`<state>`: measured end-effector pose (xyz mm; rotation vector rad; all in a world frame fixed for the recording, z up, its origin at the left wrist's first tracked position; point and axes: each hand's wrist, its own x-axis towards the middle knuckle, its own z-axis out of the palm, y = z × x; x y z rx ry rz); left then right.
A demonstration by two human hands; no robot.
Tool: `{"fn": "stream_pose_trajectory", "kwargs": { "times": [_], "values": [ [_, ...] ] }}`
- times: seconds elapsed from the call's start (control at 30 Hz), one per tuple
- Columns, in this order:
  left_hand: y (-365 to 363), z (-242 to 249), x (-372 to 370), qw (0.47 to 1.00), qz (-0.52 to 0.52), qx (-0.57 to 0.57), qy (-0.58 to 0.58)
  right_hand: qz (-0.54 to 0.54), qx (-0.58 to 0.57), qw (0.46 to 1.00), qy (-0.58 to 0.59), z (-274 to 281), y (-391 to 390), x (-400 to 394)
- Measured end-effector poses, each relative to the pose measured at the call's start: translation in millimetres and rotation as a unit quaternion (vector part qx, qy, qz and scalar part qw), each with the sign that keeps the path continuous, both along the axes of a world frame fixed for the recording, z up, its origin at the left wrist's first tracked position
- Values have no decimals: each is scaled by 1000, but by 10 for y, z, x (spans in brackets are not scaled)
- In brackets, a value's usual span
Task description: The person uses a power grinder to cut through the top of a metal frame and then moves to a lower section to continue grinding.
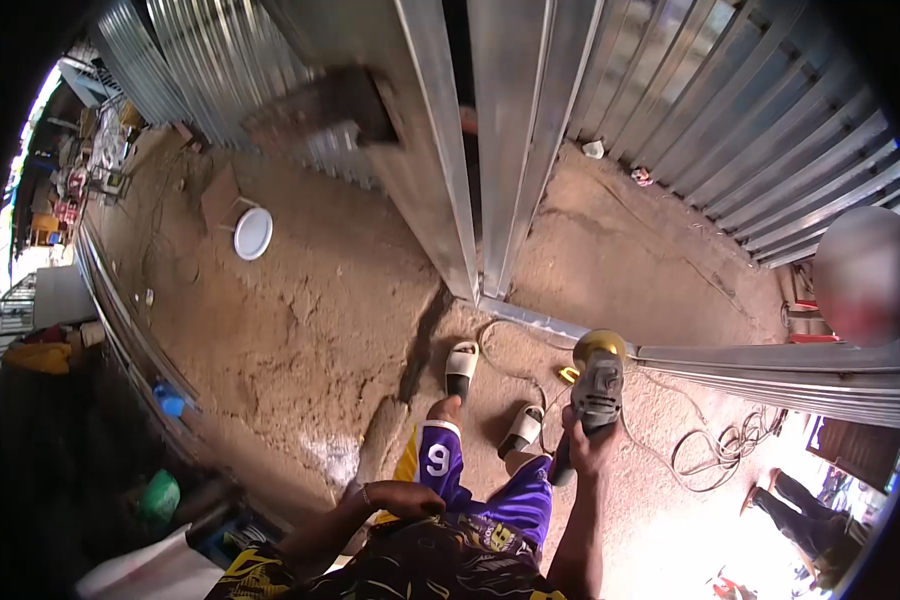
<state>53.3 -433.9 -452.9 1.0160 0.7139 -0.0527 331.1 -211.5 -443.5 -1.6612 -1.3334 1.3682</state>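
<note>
My right hand is closed around the grey body of an angle grinder. The grinder's yellowish round disc points away from me, close to a metal bottom rail. At my waist, my left hand lies against my shirt and shorts. Its fingers are partly hidden, so I cannot make out whether they grip the cloth. Ahead of my feet, upright metal posts meet the floor rail. A small yellow object lies on the ground beside the grinder.
Coiled cable lies at right, near another person's legs. Corrugated metal sheets stand at upper right. A white round lid rests on the dirt floor. A blurred dark shape shows at the upper left panel.
</note>
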Motion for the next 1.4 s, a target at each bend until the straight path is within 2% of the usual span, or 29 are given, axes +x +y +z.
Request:
{"fn": "stream_pose_trajectory", "kwargs": {
  "times": [0.07,0.1,0.13,0.23,0.33,0.37,0.4,0.47,0.53,0.57,0.63,0.67,0.73,0.77,0.8,0.83,0.87,0.9,0.93,1.0,1.03,1.07,1.13,1.17,1.2,1.27,1.3,1.4],
  "values": [
    [-100,-20,223,997,24,-36,-59,30,-27,999,18,-103,67,20],
    [-238,-123,326,996,19,-33,-78,49,-33,997,-40,-114,100,25],
    [-296,-140,401,998,-10,-30,-57,42,-14,999,-9,-258,98,38],
    [-581,-219,592,994,-6,-83,-63,46,-23,999,11,-690,112,100],
    [-663,-316,717,997,-23,-69,-13,78,-20,996,-27,-1040,85,149],
    [-606,-407,716,994,-34,-104,-10,96,-9,995,-23,-1169,61,170],
    [-502,-541,675,993,-12,-120,-3,111,4,994,-19,-1326,59,190],
    [-312,-1000,600,992,82,-69,72,150,84,985,-16,-1739,22,202],
    [260,-1322,505,972,153,41,176,183,119,973,-73,-2146,-25,201],
    [601,-1478,439,962,120,128,209,180,121,974,-72,-2327,-30,192],
    [957,-2119,404,956,109,170,213,232,243,929,-153,-2694,40,185],
    [1059,-2545,389,966,129,125,185,233,249,927,-153,-2874,107,165],
    [1455,-2785,465,961,89,175,197,266,230,914,-203,-3204,230,91],
    [1639,-2815,518,972,131,97,169,258,282,899,-215,-3248,324,11],
    [1700,-2971,579,971,137,102,168,261,288,896,-215,-3390,392,-31],
    [1749,-3136,635,967,249,43,34,277,286,892,-216,-3531,466,-62],
    [1821,-3306,697,931,351,-13,-103,293,287,886,-216,-3666,554,-102],
    [1831,-3529,826,892,425,21,-152,311,299,876,-216,-3741,621,-144],
    [1814,-3633,874,871,462,-49,-160,318,309,870,-215,-3834,665,-188],
    [1858,-3826,1068,796,572,-108,-164,349,333,839,-252,-4001,737,-270],
    [1867,-3876,1122,765,610,-112,-175,376,339,824,-255,-4045,765,-311],
    [1908,-3977,1126,760,616,-100,-182,389,340,814,-264,-4164,777,-345],
    [1931,-4177,1182,714,677,-112,-138,413,320,811,-263,-4300,760,-457],
    [1969,-4106,1225,683,714,-123,-98,428,306,804,-277,-4281,773,-539],
    [1994,-4231,1256,660,736,-119,-99,460,312,784,-276,-4219,799,-589],
    [2010,-4159,1247,637,759,-78,-111,483,280,774,-300,-4355,859,-661],
    [2000,-4250,1213,648,751,-84,-96,497,275,766,-301,-4249,868,-707],
    [2016,-4023,1128,650,756,-84,-10,487,230,805,-248,-4143,859,-796]
  ]
}}
